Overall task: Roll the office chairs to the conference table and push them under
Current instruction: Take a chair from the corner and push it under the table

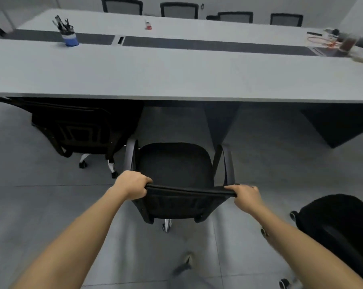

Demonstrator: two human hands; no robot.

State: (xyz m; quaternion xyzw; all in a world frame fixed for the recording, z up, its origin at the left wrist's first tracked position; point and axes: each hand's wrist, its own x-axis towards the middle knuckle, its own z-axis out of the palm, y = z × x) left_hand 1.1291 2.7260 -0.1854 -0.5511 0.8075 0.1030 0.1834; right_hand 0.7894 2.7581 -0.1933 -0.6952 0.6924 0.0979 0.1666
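The long conference table (176, 76) already has one black chair (78, 126) tucked under at left. The armchair (176, 163) stands short of its edge, left hand (132, 187) and right hand (246, 198) clamped on its backrest. Another chair (339, 222) waits at right.

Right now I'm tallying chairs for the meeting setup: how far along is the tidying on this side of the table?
One black mesh office chair on the left already sits tucked under the long grey conference table. The left hand and right hand grip the backrest of a second black armchair, not yet under. A third black chair on the right waits.
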